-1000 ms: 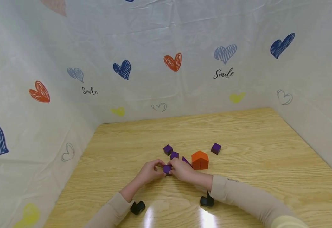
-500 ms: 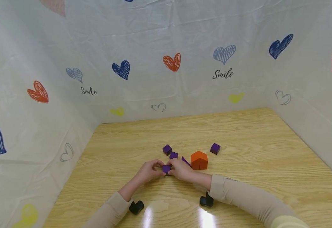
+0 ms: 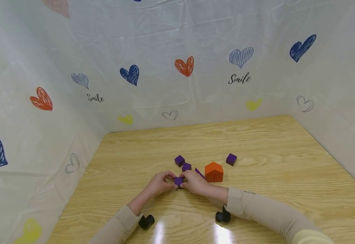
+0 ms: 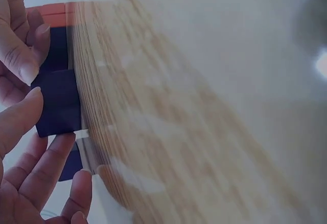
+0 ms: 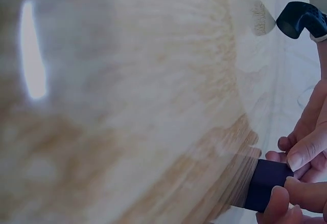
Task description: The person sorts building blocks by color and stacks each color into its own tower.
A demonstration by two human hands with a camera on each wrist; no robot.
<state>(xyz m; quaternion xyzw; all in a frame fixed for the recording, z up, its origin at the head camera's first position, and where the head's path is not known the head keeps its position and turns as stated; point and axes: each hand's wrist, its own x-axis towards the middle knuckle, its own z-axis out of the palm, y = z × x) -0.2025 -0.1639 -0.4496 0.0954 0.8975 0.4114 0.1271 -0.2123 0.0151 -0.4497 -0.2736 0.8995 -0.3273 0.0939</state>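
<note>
On the table, close in front of the person, lies a small dark purple block [image 3: 178,182]. My left hand [image 3: 158,183] holds its left side, thumb nearer the person and fingers behind. From the other side my right hand [image 3: 194,182] pinches it between thumb and fingertips. Seen from the left wrist, the block [image 4: 59,101] sits between the fingertips of both hands, low over the wood. The right wrist view shows the block [image 5: 268,183] too, with thumbs along its edge. Just behind the hands is another purple block [image 3: 186,166], partly covered by the right hand.
An orange house-shaped block pair [image 3: 214,172] stands right of the hands, a thin purple piece [image 3: 200,173] against its left. Further purple cubes lie behind [image 3: 179,160] and at the back right [image 3: 231,159]. A patterned white curtain [image 3: 153,95] borders the wooden table [image 3: 256,142].
</note>
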